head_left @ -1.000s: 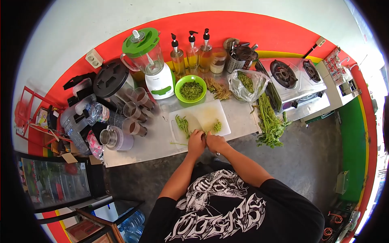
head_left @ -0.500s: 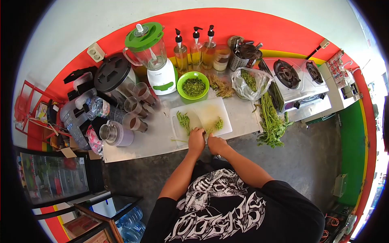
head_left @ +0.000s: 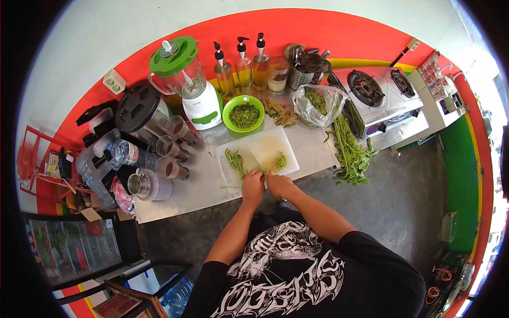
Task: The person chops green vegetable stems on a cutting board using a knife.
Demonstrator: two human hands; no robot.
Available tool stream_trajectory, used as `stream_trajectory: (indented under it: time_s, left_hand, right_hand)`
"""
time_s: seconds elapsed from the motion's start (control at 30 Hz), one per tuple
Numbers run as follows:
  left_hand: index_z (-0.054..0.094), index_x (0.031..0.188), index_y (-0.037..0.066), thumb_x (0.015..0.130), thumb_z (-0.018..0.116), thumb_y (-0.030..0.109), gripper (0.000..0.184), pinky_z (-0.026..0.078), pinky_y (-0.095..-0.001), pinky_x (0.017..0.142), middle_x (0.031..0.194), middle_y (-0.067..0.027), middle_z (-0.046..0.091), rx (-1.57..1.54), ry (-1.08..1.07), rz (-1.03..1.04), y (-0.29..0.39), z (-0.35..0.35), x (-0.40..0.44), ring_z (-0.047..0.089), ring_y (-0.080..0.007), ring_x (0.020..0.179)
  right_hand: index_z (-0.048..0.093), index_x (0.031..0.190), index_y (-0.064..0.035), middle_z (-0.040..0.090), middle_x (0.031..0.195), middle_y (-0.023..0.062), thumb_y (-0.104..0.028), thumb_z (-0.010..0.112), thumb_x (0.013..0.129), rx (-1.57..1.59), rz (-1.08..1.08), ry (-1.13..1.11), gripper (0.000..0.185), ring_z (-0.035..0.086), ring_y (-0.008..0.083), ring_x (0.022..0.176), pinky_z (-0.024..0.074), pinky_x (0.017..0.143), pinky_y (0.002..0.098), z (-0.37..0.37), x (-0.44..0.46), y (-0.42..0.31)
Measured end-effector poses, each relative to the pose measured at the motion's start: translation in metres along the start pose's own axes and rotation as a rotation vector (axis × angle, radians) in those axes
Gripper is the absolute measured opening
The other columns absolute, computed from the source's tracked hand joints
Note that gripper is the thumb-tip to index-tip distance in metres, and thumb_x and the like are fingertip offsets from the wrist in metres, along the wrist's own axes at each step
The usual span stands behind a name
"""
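Observation:
On the white cutting board [head_left: 281, 139], my right hand [head_left: 279, 185] is closed round a knife [head_left: 259, 161], its thin blade pointing away from me. The handle is hidden in my fingers. Close beside it, my left hand [head_left: 253, 186] has its fingers curled down on the near ends of some leafy green stalks [head_left: 233, 160]. To the right of the blade lies a small heap of chopped greens [head_left: 281, 160]. Just behind the board stands a green bowl [head_left: 227, 117] with more chopped greens [head_left: 244, 115] in it.
Behind are a blender [head_left: 204, 106], pump bottles [head_left: 245, 71] and a bundle of roots [head_left: 280, 112]. Rightward are a plastic bag [head_left: 334, 108], long leafy stalks [head_left: 350, 153] hanging over the edge, and a gas stove [head_left: 384, 108]. Dark-filled cups [head_left: 172, 169] and a steel-topped jar [head_left: 158, 186] stand left.
The whole view has shifted and turned slightly, so the counter sits further left in it. Both hands stay together at the board's near edge, and the knife blade shows more plainly.

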State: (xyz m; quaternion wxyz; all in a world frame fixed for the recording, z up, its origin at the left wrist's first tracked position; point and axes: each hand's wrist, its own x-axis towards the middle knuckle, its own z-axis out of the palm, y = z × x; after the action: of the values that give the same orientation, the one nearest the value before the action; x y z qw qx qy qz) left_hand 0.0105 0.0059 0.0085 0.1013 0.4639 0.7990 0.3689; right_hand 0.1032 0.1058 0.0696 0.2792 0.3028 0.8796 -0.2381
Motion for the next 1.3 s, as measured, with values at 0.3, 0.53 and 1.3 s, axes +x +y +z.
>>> stream_trajectory:
  time_s: [0.3, 0.53, 1.3]
  left_hand:
    - [0.072, 0.09, 0.001, 0.08, 0.058, -0.001, 0.017, 0.049, -0.0474, 0.083, 0.092, -0.0173, 0.065, -0.035, -0.005, 0.005, -0.011, 0.001, 0.0, 0.061, -0.0389, 0.093]
    - [0.07, 0.087, 0.001, 0.084, 0.059, 0.001, 0.011, 0.048, -0.0478, 0.082, 0.091, -0.0177, 0.063, -0.031, -0.026, -0.056, -0.007, -0.004, 0.001, 0.06, -0.0396, 0.092]
    - [0.073, 0.089, 0.007, 0.084, 0.064, 0.004, 0.011, 0.049, -0.0428, 0.083, 0.091, -0.0093, 0.066, 0.066, 0.039, -0.044, 0.0, -0.013, -0.007, 0.059, -0.0335, 0.093]
  right_hand:
    - [0.045, 0.118, 0.0051, 0.07, 0.106, 0.0295, -0.009, 0.064, 0.085, 0.073, -0.006, 0.039, 0.041, 0.069, 0.0424, 0.101, 0.0556, 0.086, 0.049, 0.013, 0.006, 0.002]
    - [0.045, 0.117, 0.0061, 0.069, 0.104, 0.0308, -0.009, 0.061, 0.087, 0.098, -0.003, 0.037, 0.038, 0.069, 0.0431, 0.102, 0.0546, 0.087, 0.05, 0.025, -0.001, 0.002]
    - [0.045, 0.126, 0.0056, 0.071, 0.107, 0.0256, -0.011, 0.061, 0.088, 0.017, 0.011, 0.035, 0.044, 0.07, 0.0391, 0.104, 0.0557, 0.088, 0.0469, 0.018, 0.001, -0.009]
